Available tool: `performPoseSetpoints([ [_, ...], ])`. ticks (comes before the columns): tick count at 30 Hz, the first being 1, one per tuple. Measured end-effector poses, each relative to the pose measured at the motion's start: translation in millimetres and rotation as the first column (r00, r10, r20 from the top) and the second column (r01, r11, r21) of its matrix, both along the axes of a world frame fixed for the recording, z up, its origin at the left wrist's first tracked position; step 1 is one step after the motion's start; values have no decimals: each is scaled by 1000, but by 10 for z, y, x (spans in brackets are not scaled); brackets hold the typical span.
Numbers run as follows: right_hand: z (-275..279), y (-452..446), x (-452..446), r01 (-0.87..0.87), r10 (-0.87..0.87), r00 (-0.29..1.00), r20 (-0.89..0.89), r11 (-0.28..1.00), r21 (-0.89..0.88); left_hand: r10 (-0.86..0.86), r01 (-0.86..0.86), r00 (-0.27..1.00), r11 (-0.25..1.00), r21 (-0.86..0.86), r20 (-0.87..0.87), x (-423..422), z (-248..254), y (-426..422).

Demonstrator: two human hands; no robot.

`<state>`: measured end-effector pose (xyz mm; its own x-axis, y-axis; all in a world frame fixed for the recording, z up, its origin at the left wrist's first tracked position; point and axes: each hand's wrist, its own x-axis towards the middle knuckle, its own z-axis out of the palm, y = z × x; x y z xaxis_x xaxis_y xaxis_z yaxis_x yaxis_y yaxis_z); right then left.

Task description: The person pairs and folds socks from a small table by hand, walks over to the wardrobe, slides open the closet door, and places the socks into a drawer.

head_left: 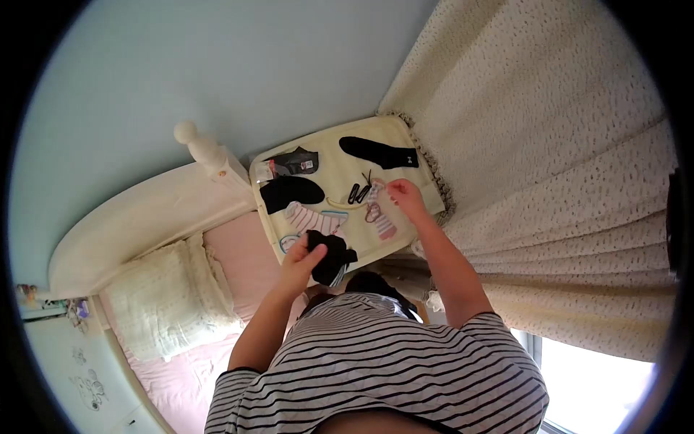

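Observation:
A bunched black cloth (330, 258) is gripped in my left hand (295, 266) at the near edge of the small cream table (394, 239); its exact kind is hard to make out. Over the table's right part, my right hand (406, 197) has its fingers drawn together, and whatever they may hold is hidden. Just left of that hand lies a pink-and-white striped sock (383, 220). Another striped sock (311, 218) lies nearer my left hand. Small black clips (358, 194) rest between them.
Black socks (379, 152) (291, 194) and a dark packaged item (295, 162) lie on the table. A bed with a pillow (170, 300) and a post (202, 148) stands to the left. Patterned curtains (535, 159) hang along the right, beside a window (596, 376).

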<state>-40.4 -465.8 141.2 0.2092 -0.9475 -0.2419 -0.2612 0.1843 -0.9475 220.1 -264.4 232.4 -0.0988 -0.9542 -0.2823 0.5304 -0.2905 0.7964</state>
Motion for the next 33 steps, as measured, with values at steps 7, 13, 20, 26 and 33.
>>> performPoseSetpoints([
  [7, -267, -925, -354, 279, -223, 816, -533, 960, 26, 312, -317, 841, 946, 66, -443, 96, 300, 301],
  [13, -575, -1315, -311, 383, -263, 738, -621, 922, 65, 403, -354, 830, 915, 195, -385, -12, 168, 349],
  [20, -505, -1455, -261, 397, -394, 918, -49, 916, 64, 398, -379, 723, 912, 157, -565, -83, 384, 29],
  [26, 764, -972, 21, 299, -224, 822, 524, 952, -63, 241, -330, 692, 944, -1, -681, -73, 593, -247],
  [33, 399, -713, -11, 90, -102, 995, -5, 901, -424, 225, -333, 672, 943, -16, -705, 25, 451, -128],
])
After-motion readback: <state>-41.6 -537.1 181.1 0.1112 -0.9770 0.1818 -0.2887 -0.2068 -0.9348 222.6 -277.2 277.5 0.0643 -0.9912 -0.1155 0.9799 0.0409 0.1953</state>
